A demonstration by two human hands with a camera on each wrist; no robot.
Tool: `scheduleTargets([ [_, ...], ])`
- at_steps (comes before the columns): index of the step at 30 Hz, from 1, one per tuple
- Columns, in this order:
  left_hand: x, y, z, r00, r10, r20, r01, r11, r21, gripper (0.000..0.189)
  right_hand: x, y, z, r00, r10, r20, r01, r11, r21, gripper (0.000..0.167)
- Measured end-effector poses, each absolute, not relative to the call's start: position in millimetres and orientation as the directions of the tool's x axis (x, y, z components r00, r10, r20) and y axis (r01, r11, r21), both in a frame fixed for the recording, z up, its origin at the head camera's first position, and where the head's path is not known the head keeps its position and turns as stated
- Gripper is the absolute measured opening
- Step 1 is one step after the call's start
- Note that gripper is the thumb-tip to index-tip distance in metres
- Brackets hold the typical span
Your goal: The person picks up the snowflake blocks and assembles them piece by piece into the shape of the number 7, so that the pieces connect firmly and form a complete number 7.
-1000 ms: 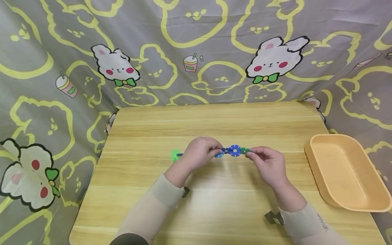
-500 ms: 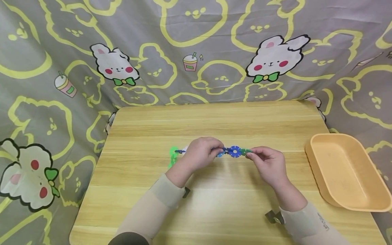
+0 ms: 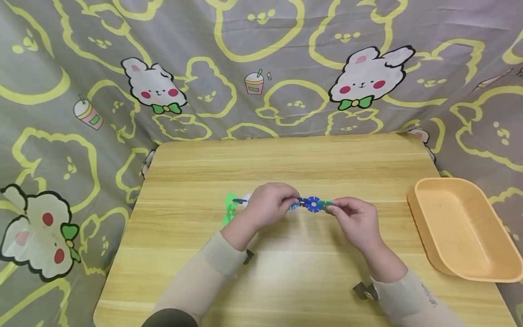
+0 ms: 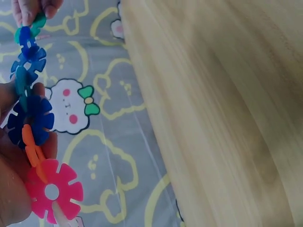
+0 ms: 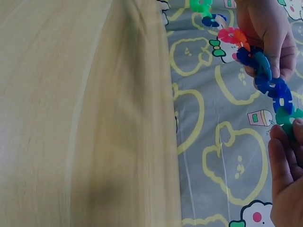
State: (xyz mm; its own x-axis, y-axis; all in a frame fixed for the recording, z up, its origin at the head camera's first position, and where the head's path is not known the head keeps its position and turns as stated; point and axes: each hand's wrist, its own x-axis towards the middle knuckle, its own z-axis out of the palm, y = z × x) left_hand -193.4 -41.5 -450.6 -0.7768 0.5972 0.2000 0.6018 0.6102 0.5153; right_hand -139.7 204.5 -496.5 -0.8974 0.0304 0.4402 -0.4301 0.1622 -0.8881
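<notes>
A chain of interlocking snowflake discs (image 3: 313, 199) stretches between both hands above the table. My left hand (image 3: 267, 206) pinches the chain partway along, at the blue discs. My right hand (image 3: 359, 222) grips the green disc (image 3: 325, 203) at the chain's right end between thumb and fingers. Beyond the left hand hang bright green discs (image 3: 229, 211) at the other end. In the left wrist view, an orange disc (image 4: 32, 149) and a pink disc (image 4: 68, 179) follow a dark blue disc (image 4: 43, 118). The left hand hides part of the chain in the head view.
An orange plastic bin (image 3: 453, 227) stands at the table's right edge. The wooden table (image 3: 286, 281) lies beneath the hands. A grey patterned curtain (image 3: 229, 36) surrounds its back and sides.
The chain's left part has swung, so more of the green discs and a white disc show beside the left wrist. Both hands keep their hold almost in place.
</notes>
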Motion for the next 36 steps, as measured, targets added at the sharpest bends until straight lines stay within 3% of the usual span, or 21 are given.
scheduleTargets([
  [4, -196, -44, -450, -0.758, 0.633, 0.159, 0.609, 0.598, 0.521, 0.01, -141, 211, -495, -0.921, -0.079, 0.382, -0.39, 0.226, -0.893, 0.015],
  [7, -198, -47, -449, -0.729, 0.668, 0.145, 0.638, 0.588, 0.498, 0.01, -148, 220, -491, -0.942, -0.253, 0.22, -0.277, 0.22, -0.935, 0.006],
  [8, -199, -47, -449, -0.72, 0.68, 0.142, 0.648, 0.585, 0.488, 0.01, -152, 222, -490, -0.939, -0.314, 0.142, -0.214, 0.207, -0.955, 0.011],
  [11, -199, -46, -449, -0.687, 0.715, 0.131, 0.684, 0.574, 0.451, 0.009, -163, 222, -491, -0.871, -0.484, -0.084, 0.026, 0.126, -0.992, 0.033],
  [13, -198, -44, -449, -0.667, 0.736, 0.117, 0.703, 0.569, 0.427, 0.008, -167, 218, -496, -0.816, -0.553, -0.17, 0.148, 0.085, -0.985, 0.039],
  [15, -197, -41, -451, -0.651, 0.752, 0.105, 0.719, 0.565, 0.405, 0.008, -168, 216, -501, -0.782, -0.596, -0.185, 0.191, 0.053, -0.98, 0.035],
  [18, -197, -40, -454, -0.635, 0.758, 0.152, 0.747, 0.551, 0.373, 0.007, -166, 213, -507, -0.792, -0.596, -0.131, 0.168, -0.007, -0.986, 0.028],
  [21, -197, -50, -461, -0.663, 0.671, 0.334, 0.748, 0.574, 0.332, 0.02, -161, 212, -510, -0.839, -0.538, -0.086, 0.127, -0.04, -0.991, 0.025],
  [24, -200, -71, -470, -0.729, 0.424, 0.537, 0.654, 0.661, 0.367, 0.048, -158, 212, -510, -0.892, -0.444, -0.087, 0.12, -0.046, -0.992, 0.024],
  [26, -203, -88, -475, -0.796, 0.235, 0.558, 0.533, 0.709, 0.462, 0.067, -154, 213, -509, -0.922, -0.376, -0.095, 0.113, -0.025, -0.993, 0.024],
  [29, -209, -110, -480, -0.907, 0.044, 0.419, 0.313, 0.737, 0.599, 0.082, -147, 215, -510, -0.947, -0.305, -0.097, 0.102, -0.001, -0.995, 0.022],
  [32, -218, -122, -484, -0.966, 0.014, 0.259, 0.189, 0.725, 0.663, 0.064, -138, 215, -513, -0.951, -0.292, -0.102, 0.114, -0.023, -0.993, 0.02],
  [36, -235, -124, -489, -0.973, 0.066, 0.223, 0.206, 0.684, 0.7, 0.028, -130, 212, -520, -0.937, -0.323, -0.133, 0.16, -0.059, -0.985, 0.021],
])
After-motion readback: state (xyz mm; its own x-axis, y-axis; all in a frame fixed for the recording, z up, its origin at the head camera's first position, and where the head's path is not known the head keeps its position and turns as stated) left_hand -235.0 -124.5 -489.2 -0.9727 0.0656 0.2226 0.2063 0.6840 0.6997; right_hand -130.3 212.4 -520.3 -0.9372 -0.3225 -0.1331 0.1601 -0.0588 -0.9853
